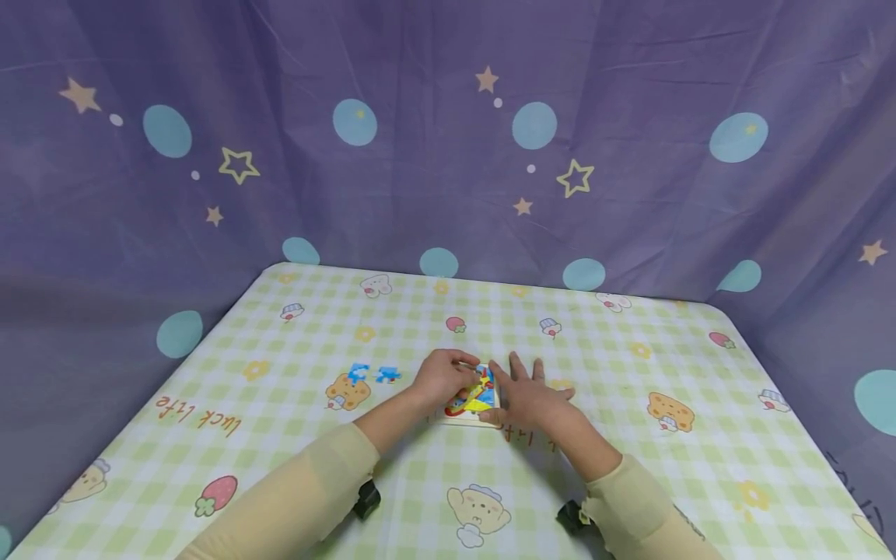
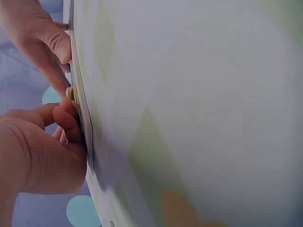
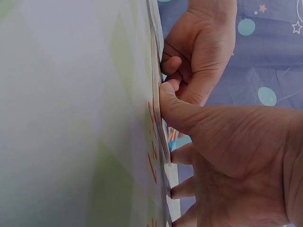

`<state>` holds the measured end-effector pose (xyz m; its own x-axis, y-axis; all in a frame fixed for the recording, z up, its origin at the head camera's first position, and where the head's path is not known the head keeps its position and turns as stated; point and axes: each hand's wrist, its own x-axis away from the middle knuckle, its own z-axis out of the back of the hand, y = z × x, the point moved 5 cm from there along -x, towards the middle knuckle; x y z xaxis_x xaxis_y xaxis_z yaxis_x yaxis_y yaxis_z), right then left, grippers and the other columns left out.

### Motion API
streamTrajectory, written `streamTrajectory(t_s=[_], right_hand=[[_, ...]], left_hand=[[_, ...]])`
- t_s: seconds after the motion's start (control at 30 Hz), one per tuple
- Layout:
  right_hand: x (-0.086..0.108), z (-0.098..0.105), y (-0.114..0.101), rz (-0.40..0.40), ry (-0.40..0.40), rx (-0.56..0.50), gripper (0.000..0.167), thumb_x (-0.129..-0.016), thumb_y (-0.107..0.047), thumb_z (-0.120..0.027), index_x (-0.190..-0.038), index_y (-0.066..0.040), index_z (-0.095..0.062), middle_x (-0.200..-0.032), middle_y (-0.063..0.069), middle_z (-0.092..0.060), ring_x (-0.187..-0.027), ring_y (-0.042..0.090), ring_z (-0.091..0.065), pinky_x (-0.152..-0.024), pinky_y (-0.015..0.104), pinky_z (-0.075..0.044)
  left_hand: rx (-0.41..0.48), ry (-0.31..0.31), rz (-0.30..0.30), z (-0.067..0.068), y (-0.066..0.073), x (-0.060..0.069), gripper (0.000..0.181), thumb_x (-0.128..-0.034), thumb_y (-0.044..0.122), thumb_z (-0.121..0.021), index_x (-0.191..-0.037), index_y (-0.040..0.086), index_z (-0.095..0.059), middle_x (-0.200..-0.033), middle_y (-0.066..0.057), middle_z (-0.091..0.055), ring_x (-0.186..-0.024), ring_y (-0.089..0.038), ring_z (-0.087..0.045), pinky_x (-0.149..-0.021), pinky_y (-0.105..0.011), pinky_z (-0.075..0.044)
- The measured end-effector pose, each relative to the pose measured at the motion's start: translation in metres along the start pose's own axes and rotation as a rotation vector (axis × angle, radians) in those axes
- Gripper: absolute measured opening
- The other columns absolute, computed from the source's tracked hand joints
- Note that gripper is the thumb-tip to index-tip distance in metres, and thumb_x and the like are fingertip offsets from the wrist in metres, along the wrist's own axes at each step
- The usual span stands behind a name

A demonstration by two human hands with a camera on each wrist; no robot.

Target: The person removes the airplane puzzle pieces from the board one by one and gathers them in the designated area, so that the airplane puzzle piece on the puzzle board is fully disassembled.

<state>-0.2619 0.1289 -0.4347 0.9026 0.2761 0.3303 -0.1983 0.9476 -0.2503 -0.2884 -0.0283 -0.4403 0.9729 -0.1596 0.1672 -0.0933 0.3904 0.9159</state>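
Note:
A small jigsaw puzzle (image 1: 481,403) in a pale frame lies on the table, with red, yellow and blue picture parts showing. Over its left part, my left hand (image 1: 442,378) curls its fingers and pinches a small puzzle piece (image 2: 70,92), seen edge-on in the left wrist view; its picture is mostly hidden. My right hand (image 1: 533,398) spreads its fingers along the puzzle's right side. In the right wrist view its thumb (image 3: 176,106) rests against the frame's near edge. Two loose blue puzzle pieces, one (image 1: 358,372) beside the other (image 1: 387,375), lie left of the left hand.
A green-and-white checked cloth (image 1: 392,490) with printed cartoon food and lettering covers the table. Behind it hangs a purple curtain (image 1: 434,179) with stars and blue dots. Dark wrist devices, left (image 1: 367,499) and right (image 1: 572,516), sit under the sleeves.

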Motion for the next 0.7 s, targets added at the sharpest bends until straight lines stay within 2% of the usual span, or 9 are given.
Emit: streamTrajectory(t_s=[0.4, 0.7], right_hand=[[0.001, 0.001, 0.002, 0.009, -0.006, -0.008, 0.091, -0.091, -0.062, -0.064, -0.163, -0.028, -0.019, -0.168, 0.015, -0.004, -0.148, 0.053, 0.0, -0.086, 0.092, -0.017], [0.001, 0.0, 0.0, 0.0, -0.003, -0.01, 0.092, -0.091, -0.062, -0.065, -0.163, -0.028, -0.02, -0.169, 0.014, -0.003, -0.149, 0.052, 0.0, -0.087, 0.091, -0.017]], left_hand=[[0.048, -0.013, 0.0, 0.005, 0.002, 0.002, 0.028, -0.0914, 0.005, -0.073, -0.119, 0.0, -0.069, -0.089, -0.007, -0.075, -0.053, -0.014, -0.06, -0.044, -0.022, -0.045], [0.066, 0.023, 0.001, 0.014, -0.001, 0.001, 0.03, -0.0903, 0.004, -0.074, -0.119, 0.0, -0.069, -0.083, -0.008, -0.074, -0.053, -0.013, -0.06, -0.047, -0.022, -0.045]])
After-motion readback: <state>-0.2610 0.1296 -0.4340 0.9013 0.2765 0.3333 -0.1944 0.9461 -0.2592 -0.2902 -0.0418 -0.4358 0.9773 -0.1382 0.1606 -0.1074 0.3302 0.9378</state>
